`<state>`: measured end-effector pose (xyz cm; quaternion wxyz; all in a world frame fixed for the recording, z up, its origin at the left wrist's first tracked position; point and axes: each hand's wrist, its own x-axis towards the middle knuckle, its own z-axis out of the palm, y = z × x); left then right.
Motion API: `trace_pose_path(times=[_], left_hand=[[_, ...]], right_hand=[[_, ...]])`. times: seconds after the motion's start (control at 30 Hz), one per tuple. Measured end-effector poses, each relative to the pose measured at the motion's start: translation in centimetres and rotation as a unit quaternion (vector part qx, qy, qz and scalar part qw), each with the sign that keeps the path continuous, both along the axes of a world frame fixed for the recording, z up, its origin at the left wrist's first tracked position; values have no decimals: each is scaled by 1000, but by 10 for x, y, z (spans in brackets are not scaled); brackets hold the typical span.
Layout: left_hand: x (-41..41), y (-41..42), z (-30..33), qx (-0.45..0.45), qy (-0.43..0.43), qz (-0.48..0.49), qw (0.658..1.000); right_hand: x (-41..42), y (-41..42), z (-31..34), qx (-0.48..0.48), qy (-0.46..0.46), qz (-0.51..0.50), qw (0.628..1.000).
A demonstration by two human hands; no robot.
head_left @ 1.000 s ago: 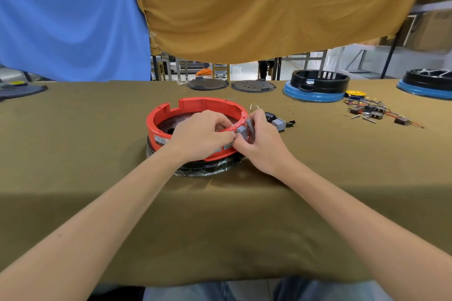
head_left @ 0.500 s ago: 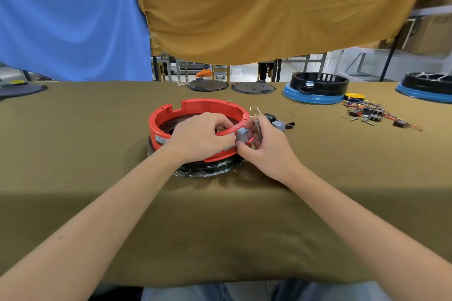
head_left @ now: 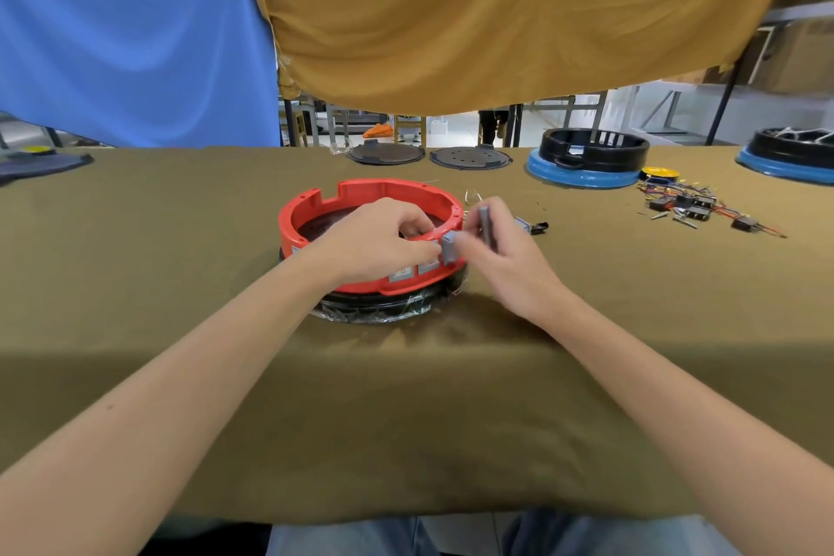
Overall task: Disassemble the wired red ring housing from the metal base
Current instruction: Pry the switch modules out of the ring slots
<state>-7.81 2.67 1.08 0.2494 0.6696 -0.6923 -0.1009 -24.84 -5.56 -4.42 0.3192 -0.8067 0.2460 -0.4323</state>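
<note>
Under the hands, ring's near rim

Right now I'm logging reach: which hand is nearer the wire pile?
Right. The right hand sits at the red ring's right edge, on the wire pile's side; the left hand lies over the ring, farther away.

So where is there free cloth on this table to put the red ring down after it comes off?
Bare cloth lies left of the red ring, toward the dark mat, and along the near edge under both forearms. The right side is crowded: loose wired parts and the blue-rimmed black housing. The two dark discs fill the far edge.
</note>
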Motion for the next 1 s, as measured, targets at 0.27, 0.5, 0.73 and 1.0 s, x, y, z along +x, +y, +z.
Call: trace_pose_path(times=[0.27, 0.5, 0.73, 1.0], left_hand=[[-4, -3, 13, 53, -172, 1, 984], [-7, -9, 11, 64, -124, 1, 990], [8, -2, 7, 73, -39, -65, 994], [13, -2, 6, 96, 17, -84, 992]], right_hand=[[-17, 17, 2, -24, -117, -36, 992], [-25, 28, -7, -64, -122, -105, 985], [-24, 40, -15, -227, -41, -130, 964], [-19, 53, -35, -365, 70, -145, 917]])
